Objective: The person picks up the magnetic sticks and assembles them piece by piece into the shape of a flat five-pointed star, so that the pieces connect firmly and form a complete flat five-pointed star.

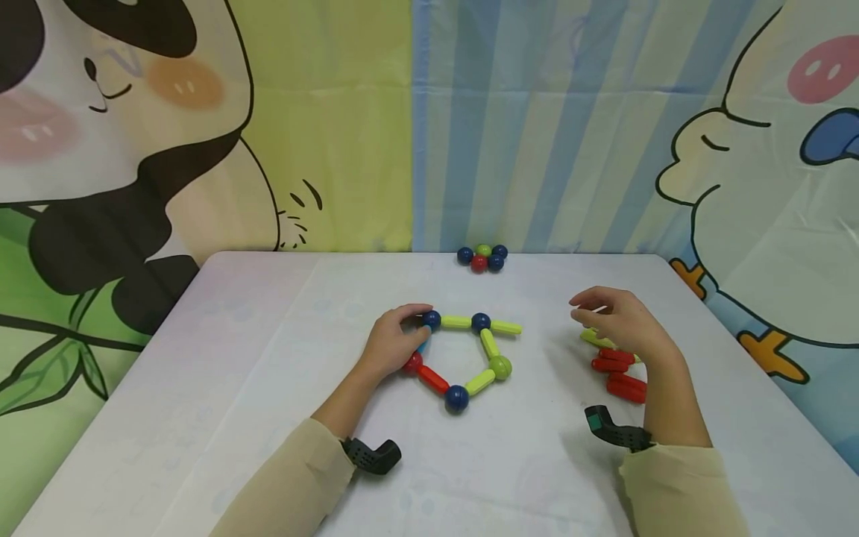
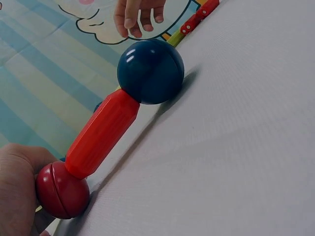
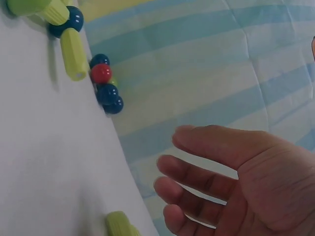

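Note:
A ring of magnetic building sticks and balls lies on the table. My left hand (image 1: pixel 392 341) grips its left side, around the short blue stick (image 1: pixel 423 346) between a dark blue ball (image 1: pixel 432 321) and a red ball (image 1: pixel 412 364). From the red ball a red stick (image 2: pixel 102 133) runs to the near blue ball (image 2: pixel 150 72). Green sticks, a green ball (image 1: pixel 499 367) and another blue ball (image 1: pixel 480 322) form the rest, with one green stick (image 1: pixel 506 327) jutting right. My right hand (image 1: pixel 624 321) hovers with loosely bent fingers, holding nothing, over loose red sticks (image 1: pixel 627 388) and green sticks (image 3: pixel 119 225).
At the table's back edge sits a cluster of loose balls, among them a red ball (image 1: pixel 479 263) and a green ball (image 1: pixel 483 250). Behind the white table (image 1: pixel 268 388) hangs a cartoon-printed curtain (image 1: pixel 335 112). Each wrist wears a black camera band (image 1: pixel 372 455).

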{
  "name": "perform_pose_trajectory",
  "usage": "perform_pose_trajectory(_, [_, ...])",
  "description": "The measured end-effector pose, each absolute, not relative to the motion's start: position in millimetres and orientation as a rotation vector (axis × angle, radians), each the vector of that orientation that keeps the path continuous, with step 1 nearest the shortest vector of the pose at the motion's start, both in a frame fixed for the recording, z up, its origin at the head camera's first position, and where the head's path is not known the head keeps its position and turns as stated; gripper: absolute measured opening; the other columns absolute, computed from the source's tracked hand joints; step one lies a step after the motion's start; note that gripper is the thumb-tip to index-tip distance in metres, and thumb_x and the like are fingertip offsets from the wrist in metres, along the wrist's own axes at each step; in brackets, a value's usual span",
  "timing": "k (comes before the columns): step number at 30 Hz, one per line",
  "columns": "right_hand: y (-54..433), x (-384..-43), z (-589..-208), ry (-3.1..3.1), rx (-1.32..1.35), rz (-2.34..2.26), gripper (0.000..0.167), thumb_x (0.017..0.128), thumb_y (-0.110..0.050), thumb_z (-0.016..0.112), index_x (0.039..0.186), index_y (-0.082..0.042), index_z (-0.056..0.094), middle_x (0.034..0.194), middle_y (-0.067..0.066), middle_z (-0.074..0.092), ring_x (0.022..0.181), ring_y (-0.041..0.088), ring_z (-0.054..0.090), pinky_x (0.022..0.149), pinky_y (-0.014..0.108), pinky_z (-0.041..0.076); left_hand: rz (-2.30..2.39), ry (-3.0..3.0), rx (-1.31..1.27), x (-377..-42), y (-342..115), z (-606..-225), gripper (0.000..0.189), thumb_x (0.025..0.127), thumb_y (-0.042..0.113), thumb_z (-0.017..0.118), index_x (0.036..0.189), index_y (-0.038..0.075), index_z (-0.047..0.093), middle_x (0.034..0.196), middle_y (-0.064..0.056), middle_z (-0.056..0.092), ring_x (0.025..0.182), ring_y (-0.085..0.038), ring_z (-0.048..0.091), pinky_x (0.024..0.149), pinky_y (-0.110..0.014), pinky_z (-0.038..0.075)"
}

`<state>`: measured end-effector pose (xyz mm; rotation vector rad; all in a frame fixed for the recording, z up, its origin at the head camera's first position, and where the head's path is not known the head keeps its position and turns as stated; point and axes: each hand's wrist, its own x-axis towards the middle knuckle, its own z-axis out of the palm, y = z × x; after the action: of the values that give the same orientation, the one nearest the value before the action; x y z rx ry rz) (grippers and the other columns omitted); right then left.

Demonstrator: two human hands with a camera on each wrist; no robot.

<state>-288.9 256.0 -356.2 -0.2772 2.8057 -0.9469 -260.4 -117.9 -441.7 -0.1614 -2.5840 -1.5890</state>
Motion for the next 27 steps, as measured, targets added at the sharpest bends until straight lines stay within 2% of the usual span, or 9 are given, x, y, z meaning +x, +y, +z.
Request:
perform_pose_trajectory(4, [267.2,-286.1,-355.3,2.825,-0.235,-0.904,0.041,0.103,-0.03,0.061,0.135,-0.005,0.061,0.134,0.024,0.059,0.119,0.041,0.056,0.081,0.033,0.057,-1.584,-2.585,-0.152,-260.4,-118.0,-442.3,0.04,0.094,0.014,0.068,0.134,0.016,0.07,0.135,-0.005,0.069,0.133,-0.027,0.057,0.12,-0.051,0.038])
perform_pose_trajectory(15, [286.6,-292.0,-375.4,2.776,-0.002,-0.736,0.039,0.096,-0.022,0.07,0.128,-0.001,0.063,0.126,0.027,0.061,0.101,0.036,0.06,0.078,0.038,0.059,-1.593,-2.585,-0.143,-260.9,-117.5,-443.7,0.04,0.095,0.015,0.067,0.134,0.016,0.069,0.135,-0.005,0.069,0.135,-0.027,0.056,0.12,-0.052,0.037])
perform_pose_trajectory(20, [285.0,-293.9,-380.9,2.747,0.026,-0.727,0.042,0.093,-0.018,0.073,0.129,0.002,0.063,0.125,0.028,0.062,0.1,0.035,0.061,0.082,0.041,0.058,-1.587,-2.596,-0.134,-259.8,-116.9,-442.5,0.039,0.095,0.015,0.068,0.134,0.018,0.069,0.136,-0.005,0.069,0.135,-0.026,0.056,0.12,-0.052,0.037])
perform_pose_trajectory(27, [275.8,-295.9,-384.5,2.751,-0.024,-0.653,0.044,0.091,-0.019,0.074,0.129,0.001,0.064,0.119,0.025,0.064,0.093,0.032,0.06,0.075,0.037,0.055,-1.587,-2.598,-0.128,-260.1,-116.4,-441.6,0.04,0.095,0.015,0.068,0.134,0.018,0.069,0.136,-0.004,0.068,0.136,-0.026,0.056,0.12,-0.051,0.037])
